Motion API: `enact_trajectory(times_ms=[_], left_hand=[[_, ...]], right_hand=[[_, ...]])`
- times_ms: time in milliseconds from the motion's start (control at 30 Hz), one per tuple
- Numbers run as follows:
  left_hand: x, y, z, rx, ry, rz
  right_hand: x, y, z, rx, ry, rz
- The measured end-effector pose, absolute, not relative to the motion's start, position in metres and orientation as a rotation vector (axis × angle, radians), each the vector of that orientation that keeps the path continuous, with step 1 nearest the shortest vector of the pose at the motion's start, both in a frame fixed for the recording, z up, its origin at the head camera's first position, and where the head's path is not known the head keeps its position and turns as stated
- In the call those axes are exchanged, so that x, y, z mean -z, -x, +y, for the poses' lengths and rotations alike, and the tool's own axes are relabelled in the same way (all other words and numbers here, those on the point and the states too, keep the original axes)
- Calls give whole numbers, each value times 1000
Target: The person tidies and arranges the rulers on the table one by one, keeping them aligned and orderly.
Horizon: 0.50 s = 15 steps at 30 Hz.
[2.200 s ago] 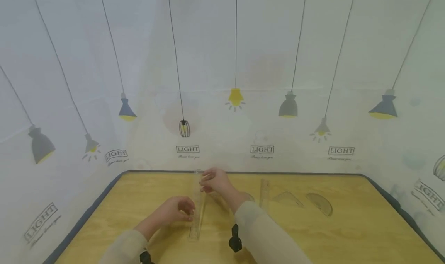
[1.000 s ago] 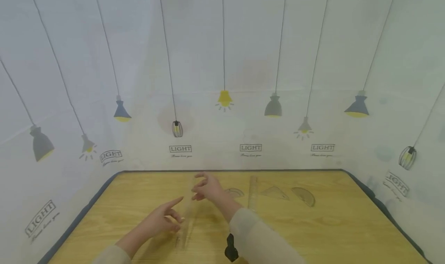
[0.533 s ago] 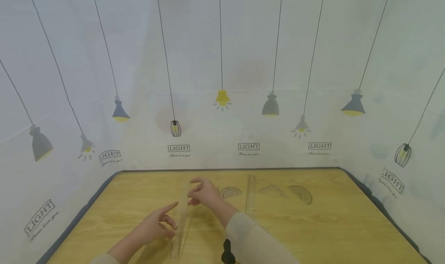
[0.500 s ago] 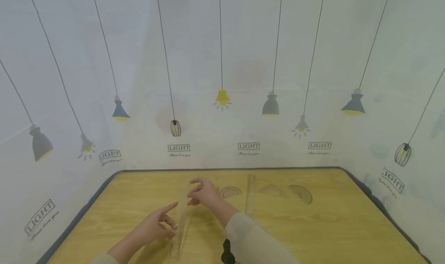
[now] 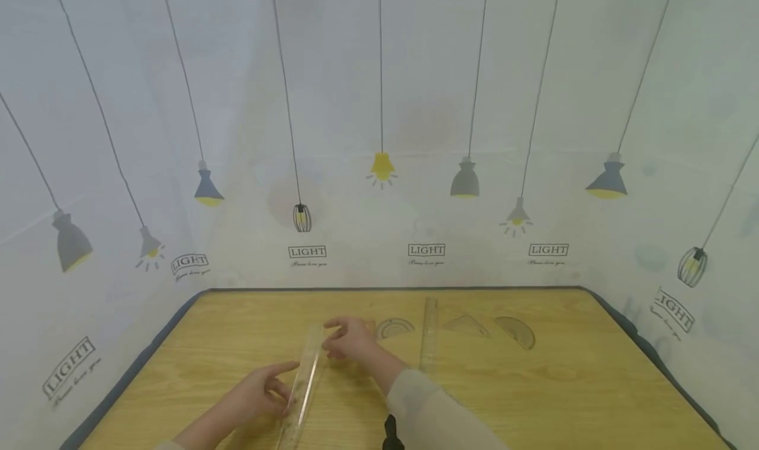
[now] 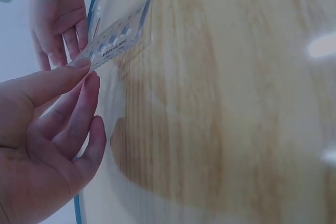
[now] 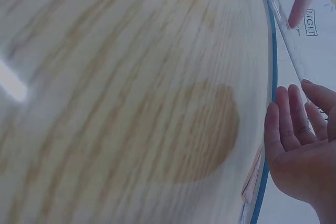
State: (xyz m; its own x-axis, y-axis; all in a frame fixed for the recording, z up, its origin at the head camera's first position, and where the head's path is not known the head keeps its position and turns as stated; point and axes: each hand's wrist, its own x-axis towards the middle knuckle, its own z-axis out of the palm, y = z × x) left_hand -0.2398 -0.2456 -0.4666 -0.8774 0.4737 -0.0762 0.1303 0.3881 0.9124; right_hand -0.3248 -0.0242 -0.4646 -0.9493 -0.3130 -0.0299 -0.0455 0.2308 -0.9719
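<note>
A clear plastic ruler (image 5: 306,377) slants between my two hands, held up off the wooden table; a bright streak of light runs along it. Thumb and fingers of my left hand (image 5: 256,394) pinch it from the left side, its index finger pointing forward. In the left wrist view, printed marks and cut-out shapes show on the ruler (image 6: 119,38). My right hand (image 5: 354,342) has the far part between thumb and fingers. The right wrist view shows this hand (image 7: 304,150) palm up, thumb against the ruler (image 7: 283,32).
A second clear ruler (image 5: 429,335) lies right of my right hand. Around it are a clear protractor (image 5: 394,328), a set square (image 5: 467,326) and another protractor (image 5: 516,331). The wood-grain table (image 5: 563,391) ends in a dark edge against a lamp-printed white cloth wall (image 5: 356,265).
Both hands have brought the ruler left and nearer to me, and it has tilted so that it now catches the light. The left index finger has straightened. The other tools lie unmoved.
</note>
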Motion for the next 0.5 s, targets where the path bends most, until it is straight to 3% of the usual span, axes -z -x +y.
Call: enact_trajectory(times_ms=[500], left_hand=[[469, 237, -249, -1268, -536, 2556]], right_hand=[[473, 320, -27, 1651, 486, 2294]])
